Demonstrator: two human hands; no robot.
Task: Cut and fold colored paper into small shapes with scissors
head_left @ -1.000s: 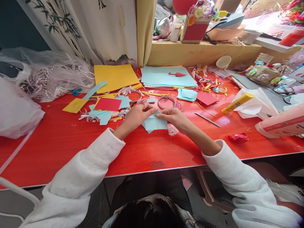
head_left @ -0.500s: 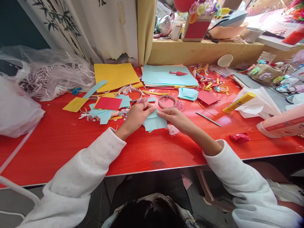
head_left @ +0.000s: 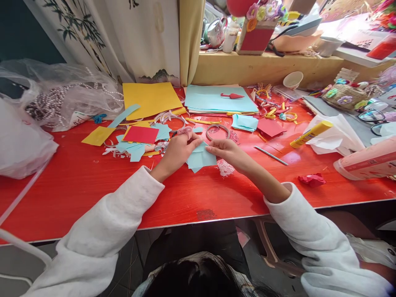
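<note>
Blue paper (head_left: 202, 160) pinched in front of the ring (head_left: 229, 133)

On the red bench (head_left: 216, 194), the left hand (head_left: 176, 152) and right hand (head_left: 230, 152) are pinching the upper part of the blue paper, their grips nearly meeting, just in front of the ring and a little to its left. They are probably holding so close together to steady the creases; whether the lower part is touching the bench, I cannot tell. The blue stack (head_left: 213, 99) is lying behind the ring, and the red square (head_left: 141, 135) is resting well left of it among scraps (head_left: 136, 154). The glue stick (head_left: 311, 134) is lying right of the ring, seemingly waiting within reach.
</note>
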